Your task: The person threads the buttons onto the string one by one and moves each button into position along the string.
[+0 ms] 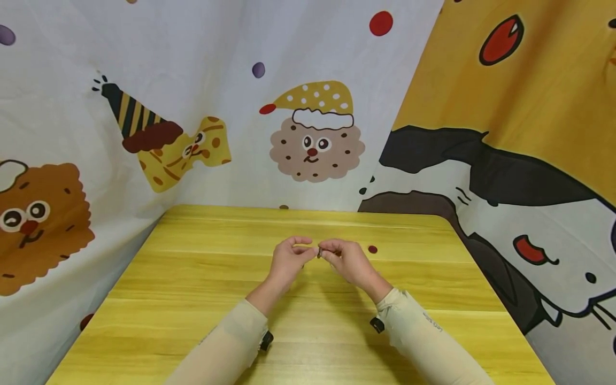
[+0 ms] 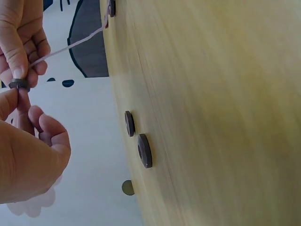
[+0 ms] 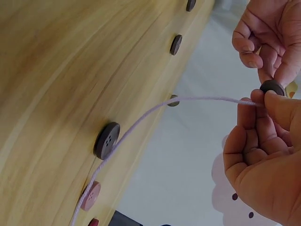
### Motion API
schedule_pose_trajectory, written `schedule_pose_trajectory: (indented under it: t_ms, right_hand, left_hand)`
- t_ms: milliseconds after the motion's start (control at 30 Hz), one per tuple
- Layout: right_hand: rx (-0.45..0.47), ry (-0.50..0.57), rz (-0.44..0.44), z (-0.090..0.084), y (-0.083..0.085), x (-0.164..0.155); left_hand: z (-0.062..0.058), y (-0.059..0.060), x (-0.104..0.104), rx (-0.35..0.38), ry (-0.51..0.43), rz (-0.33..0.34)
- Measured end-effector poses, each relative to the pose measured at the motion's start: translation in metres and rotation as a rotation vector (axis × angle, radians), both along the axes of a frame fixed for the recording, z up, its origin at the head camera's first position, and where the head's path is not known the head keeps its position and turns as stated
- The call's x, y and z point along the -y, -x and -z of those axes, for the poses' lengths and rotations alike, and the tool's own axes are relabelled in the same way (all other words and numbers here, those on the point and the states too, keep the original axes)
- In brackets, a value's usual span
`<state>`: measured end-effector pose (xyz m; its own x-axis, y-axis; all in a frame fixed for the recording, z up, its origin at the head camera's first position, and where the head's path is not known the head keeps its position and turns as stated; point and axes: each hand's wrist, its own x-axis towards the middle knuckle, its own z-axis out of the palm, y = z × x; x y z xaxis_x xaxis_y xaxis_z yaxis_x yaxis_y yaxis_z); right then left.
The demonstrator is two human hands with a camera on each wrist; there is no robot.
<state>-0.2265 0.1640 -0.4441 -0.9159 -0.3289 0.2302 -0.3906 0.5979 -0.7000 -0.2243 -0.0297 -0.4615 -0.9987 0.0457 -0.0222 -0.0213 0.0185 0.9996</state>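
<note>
Dk button is held up btwn both hands, above wood tabletop. L hand pinches it, thumb + finger; R hand pinches opp. side. Lilac string runs from R fingers down past dk 4-hole btn & over pink btn. Cartoon-print cloth hangs behind table.

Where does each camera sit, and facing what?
Head: on the head, facing forward and down; table, left hand, right hand and sleeves show.
Left wrist: on that wrist, facing both hands (frame left) and table.
Right wrist: on that wrist, facing both hands (frame right) and table.
Both wrist views share the held button and cord.
</note>
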Motion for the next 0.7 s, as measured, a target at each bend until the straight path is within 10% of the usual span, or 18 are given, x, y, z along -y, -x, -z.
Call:
schedule_pose_trajectory:
  t_ms: [300, 700]
  right_hand:
    - [0.019, 0.005, -0.044, -0.0014, -0.0030, -0.0016]
    - [-0.082, -0.090, 0.000, 0.0020, -0.0054, 0.0049]
  left_hand:
    - [-0.0039, -0.0042, -0.0021, -0.124, 0.100, -0.010]
    - [-0.0017, -0.0050, -0.0029, -0.112, 0.066, -0.018]
